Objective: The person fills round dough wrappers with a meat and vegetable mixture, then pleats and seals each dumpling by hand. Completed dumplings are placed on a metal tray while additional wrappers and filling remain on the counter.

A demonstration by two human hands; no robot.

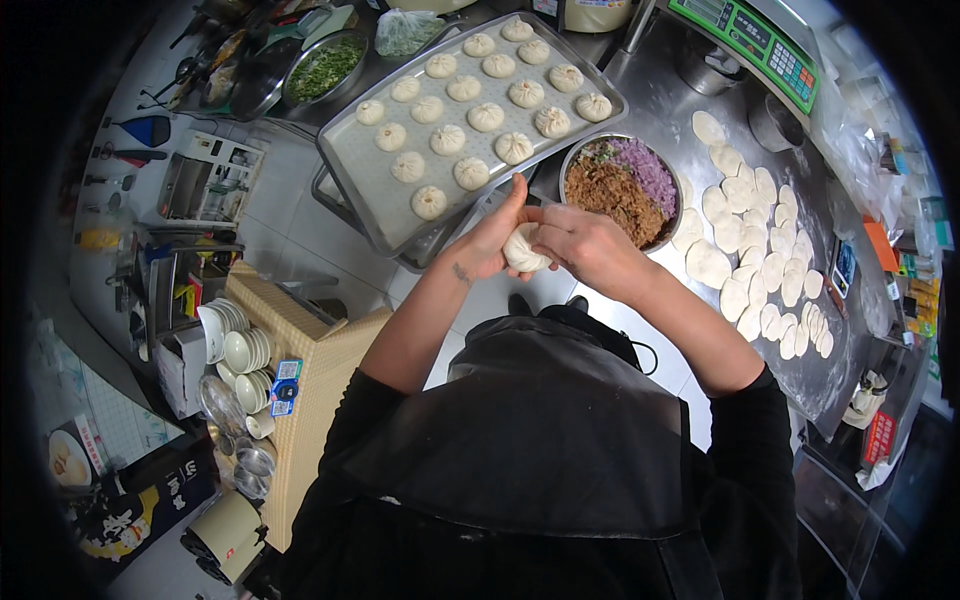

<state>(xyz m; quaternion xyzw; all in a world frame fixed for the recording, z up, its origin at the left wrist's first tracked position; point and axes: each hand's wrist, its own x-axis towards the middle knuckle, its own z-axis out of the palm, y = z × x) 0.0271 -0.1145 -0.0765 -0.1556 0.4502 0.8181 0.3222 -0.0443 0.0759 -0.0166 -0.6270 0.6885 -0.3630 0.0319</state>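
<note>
My left hand cups a pleated dough bun from beneath, thumb pointing up. The fingers of my right hand pinch the bun's folds from the right side. Just beyond my hands, a metal tray holds rows of pleated buns. A steel bowl right of the tray contains brown minced filling and chopped purple onion. Many flat dough wrappers lie to the right, some overlapping, on a floured steel table.
A bowl of chopped greens stands at the upper left. A green scale and metal cups are at the upper right. Stacked white bowls stand on a woven-patterned surface at the left.
</note>
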